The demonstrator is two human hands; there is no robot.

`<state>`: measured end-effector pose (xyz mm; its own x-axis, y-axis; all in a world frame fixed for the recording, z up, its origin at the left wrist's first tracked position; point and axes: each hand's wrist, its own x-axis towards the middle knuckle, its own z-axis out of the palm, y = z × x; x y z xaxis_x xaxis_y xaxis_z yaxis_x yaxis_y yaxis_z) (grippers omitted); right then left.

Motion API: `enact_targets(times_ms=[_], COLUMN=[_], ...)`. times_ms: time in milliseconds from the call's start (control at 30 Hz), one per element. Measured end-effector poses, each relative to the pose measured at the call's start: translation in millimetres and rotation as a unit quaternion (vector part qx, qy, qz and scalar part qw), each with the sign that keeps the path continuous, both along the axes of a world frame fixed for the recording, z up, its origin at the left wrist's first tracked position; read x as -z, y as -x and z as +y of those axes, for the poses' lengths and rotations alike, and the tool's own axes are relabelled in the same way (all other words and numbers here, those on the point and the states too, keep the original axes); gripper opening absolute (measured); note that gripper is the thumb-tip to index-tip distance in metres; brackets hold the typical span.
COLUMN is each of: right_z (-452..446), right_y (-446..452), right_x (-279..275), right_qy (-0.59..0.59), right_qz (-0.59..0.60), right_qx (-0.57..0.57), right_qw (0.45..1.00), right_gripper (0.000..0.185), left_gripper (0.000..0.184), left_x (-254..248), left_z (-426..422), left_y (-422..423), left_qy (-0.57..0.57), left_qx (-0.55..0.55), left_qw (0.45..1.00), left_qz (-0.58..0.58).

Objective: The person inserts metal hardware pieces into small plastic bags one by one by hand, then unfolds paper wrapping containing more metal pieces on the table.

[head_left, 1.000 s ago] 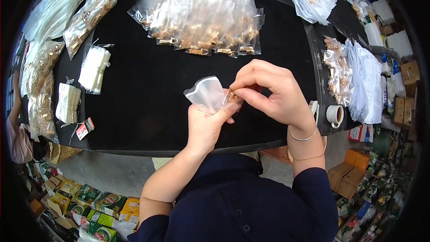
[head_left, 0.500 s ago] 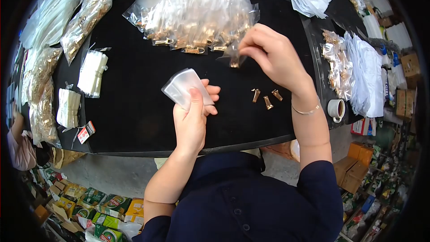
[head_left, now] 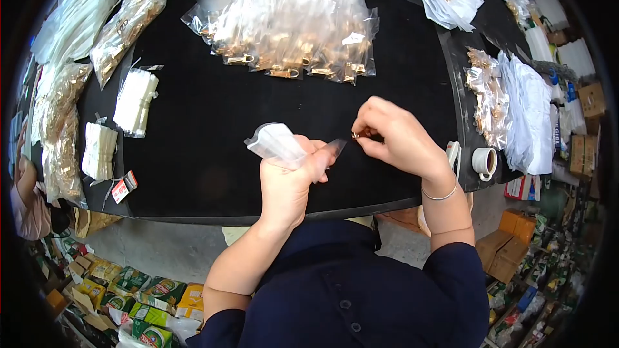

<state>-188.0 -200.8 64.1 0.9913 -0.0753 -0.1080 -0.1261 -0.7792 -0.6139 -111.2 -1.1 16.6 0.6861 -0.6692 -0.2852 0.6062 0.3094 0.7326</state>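
Note:
My left hand (head_left: 293, 167) is closed around a stack of clear plastic bags (head_left: 274, 142). From its fingertips a single clear bag (head_left: 335, 147) points right, toward the other hand. My right hand (head_left: 393, 135) pinches a small gold metal clasp (head_left: 355, 135), mostly covered by the fingers, just beside that bag. Beyond both hands lies a large heap of clear bags (head_left: 290, 19) with gold clasps in them. Whether loose clasps lie under my right hand is hidden.
Bundled clear bags (head_left: 136, 103) and a red-and-white tag (head_left: 124, 187) lie left on the black table (head_left: 193, 174). At right stand a white cup (head_left: 484, 163) and a bag of gold clasps (head_left: 488, 100). A white object (head_left: 454, 154) is partly behind my right wrist.
My right hand has left the heap's edge, where a bagged clasp now lies, and come down with a clasp in its fingers. My left hand has turned, a single bag now sticking out.

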Motion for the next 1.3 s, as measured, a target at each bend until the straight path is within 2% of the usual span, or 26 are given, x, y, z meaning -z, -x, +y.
enact_targets(times_ms=[33,133,267,433,567,633,733,833,967,1100,1200,1233,1300], right_z=[2.9,15.2,22.9,35.0,40.3,41.0,40.6,41.6,48.0,48.1,44.4,43.1,41.6], right_y=[-3.2,-11.2,-18.2,-20.9,-24.3,-24.8,-24.2,-24.7,-22.5,-20.2,-16.1,-14.6,-13.1], right_x=[-6.3,-28.0,-30.0,-33.8,-27.0,-21.9,-17.8,-17.3,-17.6,-15.3,-8.3,-8.5,-12.6], right_qy=[-0.001,-0.245,-0.331,-0.282,-0.185,-0.161,-0.12,-0.064,-0.094,-0.181,-0.303,-0.303,-0.42], right_qz=[0.0,-0.177,-0.207,-0.14,-0.185,-0.205,-0.218,-0.223,-0.213,-0.178,-0.155,-0.155,-0.144], right_qx=[-0.004,0.069,0.01,0.017,0.051,0.03,0.004,-0.027,0.002,0.036,0.074,0.074,0.145], right_qw=[1.0,0.951,0.921,0.949,0.964,0.965,0.969,0.972,0.972,0.967,0.937,0.937,0.884], right_gripper=[0.021,0.016,0.017,0.016,0.015,0.015,0.016,0.017,0.017,0.016,0.016,0.016,0.016], left_gripper=[0.018,0.021,0.024,0.025,0.025,0.026,0.025,0.026,0.025,0.023,0.023,0.024,0.024], left_x=[-1.8,-7.2,-10.4,-6.6,-9.2,-9.4,-6.1,-5.0,-5.9,-11.7,-11.2,-10.3,-7.1], left_z=[1.7,2.6,1.2,2.0,3.2,2.8,0.5,0.2,4.7,7.1,8.5,8.4,8.8], left_y=[0.3,0.5,-1.2,-1.5,-0.7,-0.9,-0.5,-4.2,-6.4,-9.3,-11.7,-13.2,-15.9], left_qy=[0.001,-0.01,-0.028,-0.025,-0.045,-0.055,-0.011,-0.008,-0.015,-0.048,-0.07,-0.077,-0.084], left_qx=[0.003,-0.002,0.001,0.015,0.017,0.016,-0.03,-0.023,-0.011,0.002,0.009,0.013,0.016], left_qw=[1.0,1.0,0.999,1.0,0.998,0.997,0.999,0.999,0.997,0.993,0.989,0.987,0.985], left_qz=[-0.003,0.008,0.028,0.006,-0.039,-0.058,-0.04,-0.044,-0.075,-0.112,-0.131,-0.14,-0.149])
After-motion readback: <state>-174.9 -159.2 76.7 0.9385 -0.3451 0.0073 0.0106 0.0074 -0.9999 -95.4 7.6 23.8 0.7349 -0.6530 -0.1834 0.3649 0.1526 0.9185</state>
